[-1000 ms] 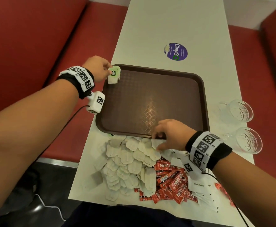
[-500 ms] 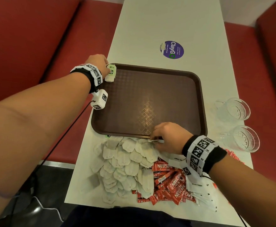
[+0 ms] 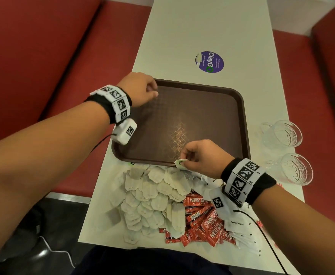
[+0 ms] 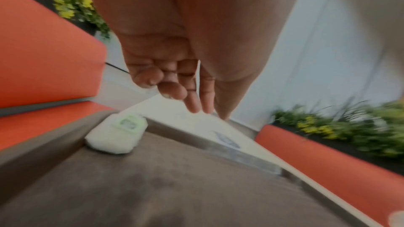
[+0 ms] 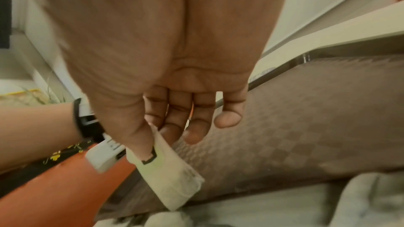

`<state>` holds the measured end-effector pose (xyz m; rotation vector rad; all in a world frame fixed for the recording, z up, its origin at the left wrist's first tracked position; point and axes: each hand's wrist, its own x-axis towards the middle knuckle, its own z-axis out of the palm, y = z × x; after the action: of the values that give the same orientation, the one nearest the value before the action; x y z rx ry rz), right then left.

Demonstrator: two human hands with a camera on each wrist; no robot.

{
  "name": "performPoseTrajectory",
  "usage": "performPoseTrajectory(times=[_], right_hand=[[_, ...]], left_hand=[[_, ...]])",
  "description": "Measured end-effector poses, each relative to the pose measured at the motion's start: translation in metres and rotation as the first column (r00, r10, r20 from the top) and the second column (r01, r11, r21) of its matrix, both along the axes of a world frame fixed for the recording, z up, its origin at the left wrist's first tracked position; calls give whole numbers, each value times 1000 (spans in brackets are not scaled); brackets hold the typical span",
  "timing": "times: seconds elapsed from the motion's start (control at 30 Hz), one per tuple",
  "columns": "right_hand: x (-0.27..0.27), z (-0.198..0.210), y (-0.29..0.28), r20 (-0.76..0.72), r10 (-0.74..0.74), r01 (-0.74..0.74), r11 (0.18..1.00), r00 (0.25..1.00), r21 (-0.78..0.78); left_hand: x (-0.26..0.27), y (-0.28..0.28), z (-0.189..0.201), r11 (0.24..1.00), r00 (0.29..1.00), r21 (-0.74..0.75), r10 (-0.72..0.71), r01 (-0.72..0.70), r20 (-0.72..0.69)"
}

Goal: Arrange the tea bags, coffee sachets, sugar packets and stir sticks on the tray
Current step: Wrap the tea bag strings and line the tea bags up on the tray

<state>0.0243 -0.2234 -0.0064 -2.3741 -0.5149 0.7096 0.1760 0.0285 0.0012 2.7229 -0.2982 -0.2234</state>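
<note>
A brown tray [image 3: 240,108] lies across the white table. My left hand [image 3: 142,90] hovers over its far left corner with loose fingers, holding nothing. In the left wrist view a tea bag [image 4: 117,135] with a green tag lies in that corner of the tray [image 4: 196,187], just below my left hand [image 4: 196,99]; the head view hides it behind the hand. My right hand [image 3: 194,157] is at the tray's near edge and pinches a tea bag [image 5: 172,177] by its green tag [image 3: 181,162]. A pile of tea bags [image 3: 152,191], red coffee sachets [image 3: 204,221] and white sugar packets [image 3: 240,229] lies on the near table.
Two clear glass cups [image 3: 282,133] [image 3: 293,169] stand right of the tray. A purple round sticker [image 3: 209,62] is on the table beyond it. Red bench seats [image 3: 43,56] flank the table on both sides.
My left hand set its tea bag down in the tray's far left corner and let go. My right hand took a tea bag from the pile and lifted it to the tray's near edge.
</note>
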Motion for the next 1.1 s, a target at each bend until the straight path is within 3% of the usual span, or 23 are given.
performPoseTrajectory(times=[0.17, 0.3, 0.53, 0.73, 0.83, 0.93, 1.03, 1.1], right_hand=[[-3, 0, 1, 16, -115, 112, 986, 993, 120], [-2, 4, 7, 35, -194, 181, 955, 980, 233], [-6, 10, 19, -49, -269, 266, 876, 962, 403], [-8, 7, 21, -48, -360, 350, 855, 932, 383], [-7, 5, 15, 19, -365, 332, 865, 931, 376], [-8, 5, 8, -7, -378, 350, 850, 926, 393], [-11, 7, 2, -111, -425, 431, 801, 898, 416], [-10, 6, -4, -83, -445, 435, 792, 892, 429]], left_hand=[[-84, -14, 31, 947, 955, -228, -262, 227, -140], [-124, -17, 24, 913, 912, -256, -368, 317, -182], [-148, -17, 13, 895, 962, -385, -268, 227, -55], [-150, -13, 18, 887, 982, -431, -187, 166, -7], [-154, -17, 14, 924, 979, -351, -192, 155, -72], [-163, -28, 6, 946, 935, -160, -308, 281, -174], [-176, -49, -3, 853, 835, -13, -513, 522, -199], [-185, -64, -9, 780, 774, 66, -599, 622, -205]])
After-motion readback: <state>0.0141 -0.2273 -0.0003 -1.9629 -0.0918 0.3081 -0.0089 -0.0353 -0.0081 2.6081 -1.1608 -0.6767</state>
